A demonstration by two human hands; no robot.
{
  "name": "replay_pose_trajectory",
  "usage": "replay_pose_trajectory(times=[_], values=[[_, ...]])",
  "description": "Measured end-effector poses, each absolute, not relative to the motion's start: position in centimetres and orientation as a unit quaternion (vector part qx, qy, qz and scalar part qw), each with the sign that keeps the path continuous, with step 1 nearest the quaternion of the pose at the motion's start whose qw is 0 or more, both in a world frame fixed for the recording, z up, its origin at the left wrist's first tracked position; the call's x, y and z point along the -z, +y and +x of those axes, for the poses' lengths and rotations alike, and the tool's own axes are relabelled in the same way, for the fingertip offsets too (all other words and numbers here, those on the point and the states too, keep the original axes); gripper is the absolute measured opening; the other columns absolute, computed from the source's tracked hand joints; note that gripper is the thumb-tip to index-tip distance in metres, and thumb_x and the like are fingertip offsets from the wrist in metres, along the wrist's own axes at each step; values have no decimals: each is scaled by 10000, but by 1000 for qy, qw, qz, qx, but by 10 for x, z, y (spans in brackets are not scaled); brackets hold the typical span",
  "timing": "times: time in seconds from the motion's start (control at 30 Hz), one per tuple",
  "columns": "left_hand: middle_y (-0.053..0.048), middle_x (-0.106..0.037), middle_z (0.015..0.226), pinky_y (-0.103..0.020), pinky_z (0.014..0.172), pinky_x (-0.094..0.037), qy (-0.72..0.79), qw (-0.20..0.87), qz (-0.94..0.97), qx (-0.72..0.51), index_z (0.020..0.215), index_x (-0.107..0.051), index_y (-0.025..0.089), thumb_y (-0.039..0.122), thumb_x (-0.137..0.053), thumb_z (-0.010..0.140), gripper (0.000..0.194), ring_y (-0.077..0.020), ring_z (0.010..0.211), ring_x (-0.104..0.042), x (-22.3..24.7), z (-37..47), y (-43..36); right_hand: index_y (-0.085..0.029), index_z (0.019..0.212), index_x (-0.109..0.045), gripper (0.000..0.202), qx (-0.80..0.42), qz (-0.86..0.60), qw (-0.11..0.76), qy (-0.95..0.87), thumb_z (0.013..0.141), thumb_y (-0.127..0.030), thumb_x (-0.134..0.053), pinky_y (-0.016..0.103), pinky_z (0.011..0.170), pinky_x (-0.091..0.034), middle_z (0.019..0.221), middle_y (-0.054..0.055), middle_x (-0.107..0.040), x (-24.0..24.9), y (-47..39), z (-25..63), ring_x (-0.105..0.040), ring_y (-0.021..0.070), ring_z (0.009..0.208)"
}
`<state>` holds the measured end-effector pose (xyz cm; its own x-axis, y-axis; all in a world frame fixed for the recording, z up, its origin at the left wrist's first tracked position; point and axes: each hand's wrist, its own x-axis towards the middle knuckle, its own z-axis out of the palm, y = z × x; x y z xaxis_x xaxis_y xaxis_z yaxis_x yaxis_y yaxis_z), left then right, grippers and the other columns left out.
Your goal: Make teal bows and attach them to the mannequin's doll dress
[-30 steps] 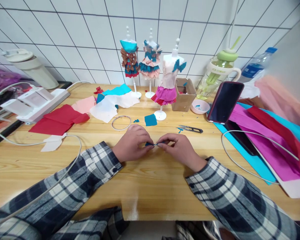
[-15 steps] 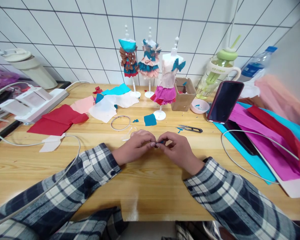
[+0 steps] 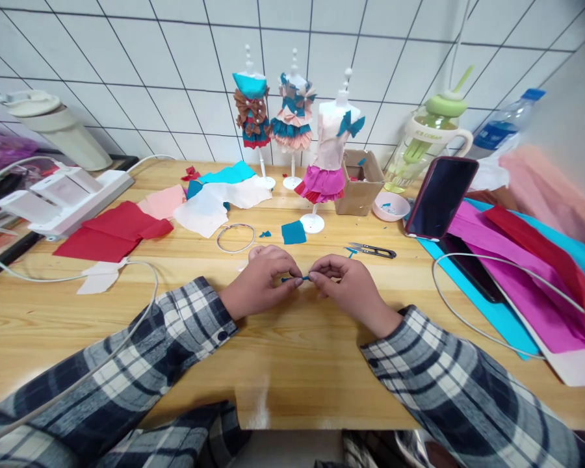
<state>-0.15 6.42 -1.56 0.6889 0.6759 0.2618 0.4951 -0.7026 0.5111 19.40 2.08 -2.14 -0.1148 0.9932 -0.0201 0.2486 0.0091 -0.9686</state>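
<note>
A thin, twisted teal paper strip (image 3: 305, 278) stretches across the small gap between my fingertips. My left hand (image 3: 263, 281) pinches one end, with a bit of teal showing between thumb and index finger. The other end is in a thumb-and-finger pinch of my right hand (image 3: 351, 290). Beyond the hands lie a teal paper square (image 3: 293, 232), a small teal scrap (image 3: 265, 234) and a ring of thin wire (image 3: 235, 238). Thread snips (image 3: 373, 250) rest past my right hand, with a teal sliver by their tips.
Three mini dress forms (image 3: 319, 149) in paper outfits stand at the back, beside a cardboard box (image 3: 361, 188) and a pink bowl (image 3: 390, 207). A phone (image 3: 441, 198) leans at right near coloured paper sheets (image 3: 521, 273). Red paper (image 3: 114, 231) and a power strip (image 3: 73, 201) are left.
My fingertips have drawn slightly apart, the right hand moving a little to the right. More of the teal strip now shows between them.
</note>
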Motion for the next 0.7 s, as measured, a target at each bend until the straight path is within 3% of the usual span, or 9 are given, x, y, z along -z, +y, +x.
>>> replay_pose_trajectory(times=[0.2, 0.47, 0.7], values=[[-33, -674, 848, -369, 835, -336, 344, 184, 893, -225, 804, -666, 198, 320, -543, 864, 183, -190, 864, -565, 14, -2, 64, -186, 1070, -637, 359, -495, -522, 380, -582, 757, -361, -666, 258, 563, -564, 904, 61, -697, 22, 20, 194, -668, 148, 700], [-37, -670, 872, -400, 869, -296, 346, 167, 897, -217, 838, -693, 225, 360, -550, 859, 197, -210, 910, -551, 13, -3, 64, -176, 810, -673, 171, -459, -551, 377, -586, 742, -333, -667, 251, 502, -535, 718, 27, -690, 27, 24, 195, -609, 121, 549], [-79, -615, 1139, -454, 946, -270, 362, 126, 895, -229, 1187, -611, 265, 492, -580, 814, 437, -272, 1095, -497, 10, -7, 61, -201, 813, -670, 86, -361, -566, 388, -632, 762, -262, -636, 253, 568, -518, 722, 7, -690, 24, 24, 198, -621, 128, 608]])
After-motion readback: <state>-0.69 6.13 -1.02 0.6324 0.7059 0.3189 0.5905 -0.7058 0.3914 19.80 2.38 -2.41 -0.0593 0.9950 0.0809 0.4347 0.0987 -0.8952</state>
